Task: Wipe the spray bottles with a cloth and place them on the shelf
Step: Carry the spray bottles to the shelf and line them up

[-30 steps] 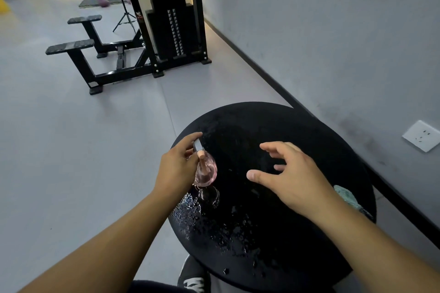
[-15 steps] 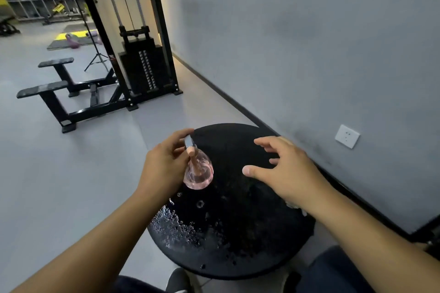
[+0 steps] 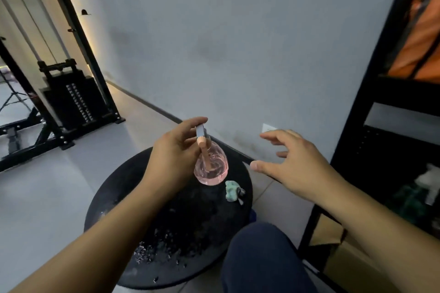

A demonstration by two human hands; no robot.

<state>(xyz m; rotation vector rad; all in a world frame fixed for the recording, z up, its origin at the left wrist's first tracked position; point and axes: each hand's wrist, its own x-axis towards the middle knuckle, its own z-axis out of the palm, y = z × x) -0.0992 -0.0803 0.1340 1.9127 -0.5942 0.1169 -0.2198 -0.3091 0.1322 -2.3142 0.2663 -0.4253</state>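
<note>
Your left hand (image 3: 175, 157) pinches the top of the pink spray bottle (image 3: 211, 167), fingers curled round its pale cap and neck, and holds the bottle in the air above the far edge of the round black table (image 3: 133, 195). The bottle's rounded, see-through body hangs below your fingers, tilted a little, and it does not touch the tabletop. Your right hand (image 3: 295, 166) is spread, fingers straight and apart, thumb pointing toward the bottle; it holds nothing and hovers beyond the table's right edge, near the bottle but not touching it.

A crumpled green cloth (image 3: 232, 190) lies on the table close to its far right edge, just below the bottle as you see it. Water drops (image 3: 152, 248) glisten over the near left part of the tabletop. Your knee in dark trousers (image 3: 262, 259) covers the table's near right edge.

To the right stands a black shelf (image 3: 357, 112). Something orange (image 3: 421, 38) sits on an upper level, and blurred green and white items (image 3: 419, 192) sit on a lower one; you cannot make out what they are. A weight machine (image 3: 69, 100) stands by the grey wall (image 3: 214, 31) at the left.
</note>
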